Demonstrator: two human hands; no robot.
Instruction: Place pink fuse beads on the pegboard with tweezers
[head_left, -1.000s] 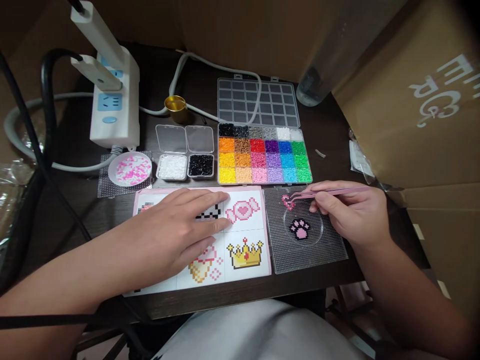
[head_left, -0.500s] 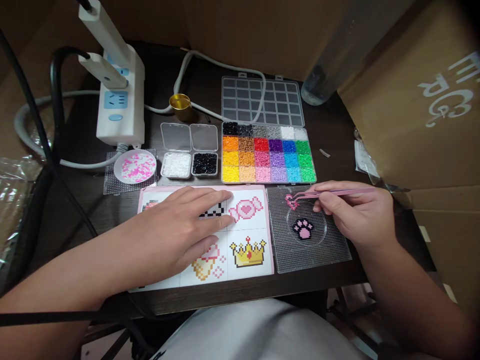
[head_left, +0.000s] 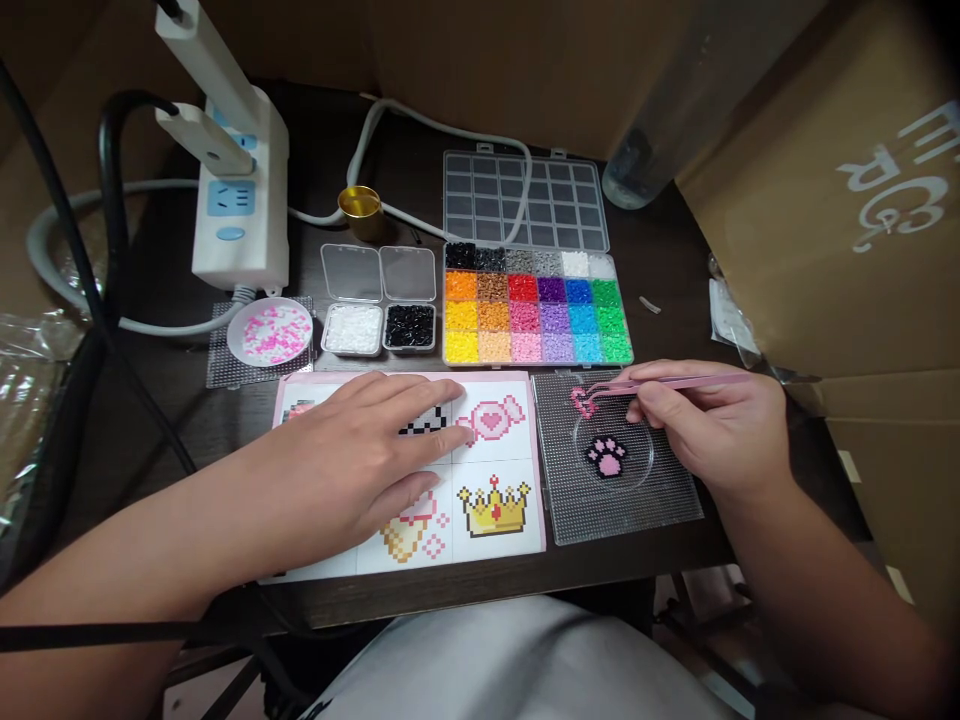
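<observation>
My left hand [head_left: 375, 450] lies flat on a pattern sheet [head_left: 491, 395] with its fingers spread. Two fingertips rest near the pink candy picture [head_left: 491, 420]; a crown picture [head_left: 495, 508] shows below it. In my right hand [head_left: 694, 425] is a pair of pink tweezers [head_left: 675, 384], pinched between thumb and fingers. Their tips touch or hover just over a small pink bead outline [head_left: 583, 402] at the top of the clear pegboard [head_left: 637, 520]. Whether a bead sits between the tips is too small to tell. A black and pink bead paw [head_left: 605, 457] lies on the same board.
Behind the board stands an open bead box [head_left: 538, 305] with many colours. Left of it are small boxes of white beads [head_left: 354, 328] and black beads [head_left: 409, 327], a dish of pink beads [head_left: 270, 332], a gold cup [head_left: 361, 210] and a power strip [head_left: 244, 200]. Cardboard [head_left: 847, 250] borders the right.
The pattern sheet has shifted very slightly to the left under my left hand. My right hand and the tweezers have hardly moved.
</observation>
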